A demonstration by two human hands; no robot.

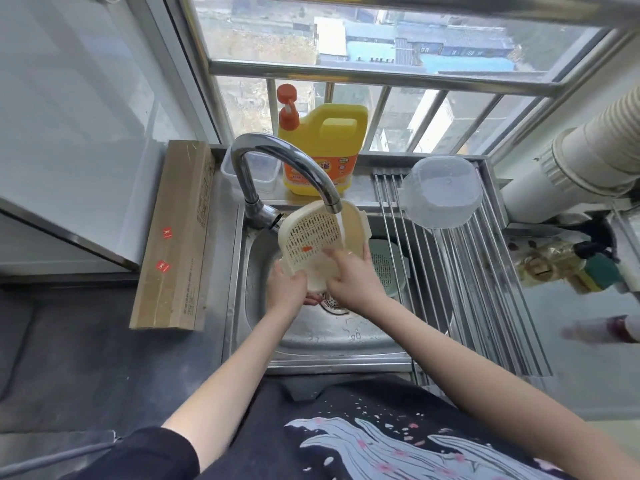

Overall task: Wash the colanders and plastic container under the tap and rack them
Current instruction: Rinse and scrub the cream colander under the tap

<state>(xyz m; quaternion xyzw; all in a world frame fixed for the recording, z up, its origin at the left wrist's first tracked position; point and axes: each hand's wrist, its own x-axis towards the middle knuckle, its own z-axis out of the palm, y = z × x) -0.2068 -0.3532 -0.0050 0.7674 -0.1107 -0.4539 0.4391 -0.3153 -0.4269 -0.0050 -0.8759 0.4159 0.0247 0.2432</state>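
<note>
In the head view, both hands meet over the stainless steel sink (311,344), gripping a cream perforated plastic colander (313,239) tilted on edge under the running water of the curved chrome tap (287,161). The left hand (287,289) curls around the colander's lower rim, fingers underneath. The right hand (349,277) holds the near right edge, with fingers reaching onto the perforated inner face close to a small orange speck.

Just right of the right hand, a pale green colander (388,268) lies in the sink, partly under the steel roll-up drying rack (460,268). Farther right and beyond the hands, a clear plastic container (441,192) sits upside down on that rack. Beyond the hands, behind the tap, stands a yellow detergent jug with an orange pump (322,147). Left of the left hand, a long cardboard box (175,237) lies on the counter.
</note>
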